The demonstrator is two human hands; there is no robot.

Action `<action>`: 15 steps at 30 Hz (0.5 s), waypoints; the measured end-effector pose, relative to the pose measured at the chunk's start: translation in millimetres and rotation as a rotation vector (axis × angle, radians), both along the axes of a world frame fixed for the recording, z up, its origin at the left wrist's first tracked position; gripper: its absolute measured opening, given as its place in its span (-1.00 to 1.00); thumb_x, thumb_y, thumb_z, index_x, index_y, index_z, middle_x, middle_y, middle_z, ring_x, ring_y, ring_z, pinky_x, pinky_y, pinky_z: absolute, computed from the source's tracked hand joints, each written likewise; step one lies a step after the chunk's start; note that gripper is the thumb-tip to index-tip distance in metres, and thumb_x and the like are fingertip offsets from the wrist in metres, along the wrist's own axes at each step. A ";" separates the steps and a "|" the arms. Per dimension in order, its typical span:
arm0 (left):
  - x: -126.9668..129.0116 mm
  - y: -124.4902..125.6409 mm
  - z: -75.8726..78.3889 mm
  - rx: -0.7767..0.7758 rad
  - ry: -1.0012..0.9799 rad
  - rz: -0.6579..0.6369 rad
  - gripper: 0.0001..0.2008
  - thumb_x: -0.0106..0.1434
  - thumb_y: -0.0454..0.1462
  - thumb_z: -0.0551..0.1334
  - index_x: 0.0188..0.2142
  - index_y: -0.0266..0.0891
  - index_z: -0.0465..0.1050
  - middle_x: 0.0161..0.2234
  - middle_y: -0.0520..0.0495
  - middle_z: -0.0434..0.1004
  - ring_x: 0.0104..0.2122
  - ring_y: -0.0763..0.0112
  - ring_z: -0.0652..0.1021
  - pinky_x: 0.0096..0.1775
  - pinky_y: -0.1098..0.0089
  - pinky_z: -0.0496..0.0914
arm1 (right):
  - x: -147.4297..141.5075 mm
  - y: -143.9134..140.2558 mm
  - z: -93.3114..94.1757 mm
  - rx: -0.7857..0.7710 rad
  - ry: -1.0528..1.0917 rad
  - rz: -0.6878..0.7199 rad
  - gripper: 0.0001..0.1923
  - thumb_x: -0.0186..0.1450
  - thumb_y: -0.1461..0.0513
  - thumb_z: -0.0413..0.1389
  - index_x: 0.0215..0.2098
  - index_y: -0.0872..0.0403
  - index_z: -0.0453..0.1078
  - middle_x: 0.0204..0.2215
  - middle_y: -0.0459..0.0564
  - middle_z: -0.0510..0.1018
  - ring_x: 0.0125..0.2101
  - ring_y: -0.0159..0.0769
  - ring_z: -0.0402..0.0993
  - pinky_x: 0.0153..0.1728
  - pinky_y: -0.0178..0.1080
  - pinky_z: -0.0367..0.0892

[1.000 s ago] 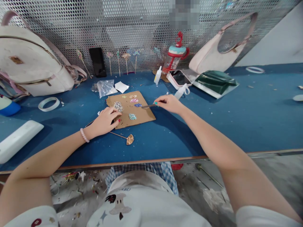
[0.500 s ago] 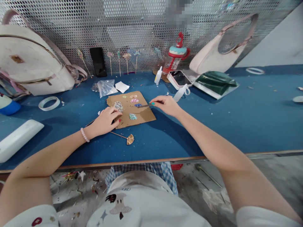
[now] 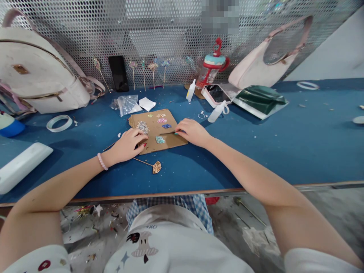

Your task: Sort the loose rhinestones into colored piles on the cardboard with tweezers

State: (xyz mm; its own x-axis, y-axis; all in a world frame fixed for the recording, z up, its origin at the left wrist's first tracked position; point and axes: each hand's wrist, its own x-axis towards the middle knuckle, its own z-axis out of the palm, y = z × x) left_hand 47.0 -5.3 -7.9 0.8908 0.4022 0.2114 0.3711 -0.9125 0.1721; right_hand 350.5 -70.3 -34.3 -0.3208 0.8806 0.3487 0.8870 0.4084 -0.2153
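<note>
Brown cardboard sheet (image 3: 152,147) is lying flat on the blue table (image 3: 210,167), bearing small piles of shiny chips. Right hand (image 3: 195,132) is pinching a thin dark tool (image 3: 167,133) by one end, fingertips closed on it; the free end is pointing left, between the blue pile (image 3: 166,126) and the teal pile (image 3: 160,139). Whether it is touching the cardboard or carrying a chip: cannot tell. Left hand (image 3: 126,146) is resting over the sheet's left edge, fingers loosely bent, near the silvery pile (image 3: 142,127); anything under the palm is hidden.

Handling, judged: tool is probably behaving as light and stiff, the end away from the chips suiting a pinch. Chips are looking nearly weightless, easily scattered. Sheet is likely sliding readily unless pressed at an edge.
</note>
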 end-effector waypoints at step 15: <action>0.1 2.8 -6.3 0.050 -0.054 -0.060 -0.70 0.40 -0.22 0.04 -0.02 -0.28 0.45 -0.06 -0.20 0.43 -0.06 0.18 0.44 0.03 0.10 0.35 | -37.8 15.5 -5.5 0.063 -0.056 0.022 -0.74 0.36 0.36 -0.05 -0.26 0.14 0.49 -0.26 0.11 0.56 -0.19 -0.19 0.39 -0.06 -0.14 0.29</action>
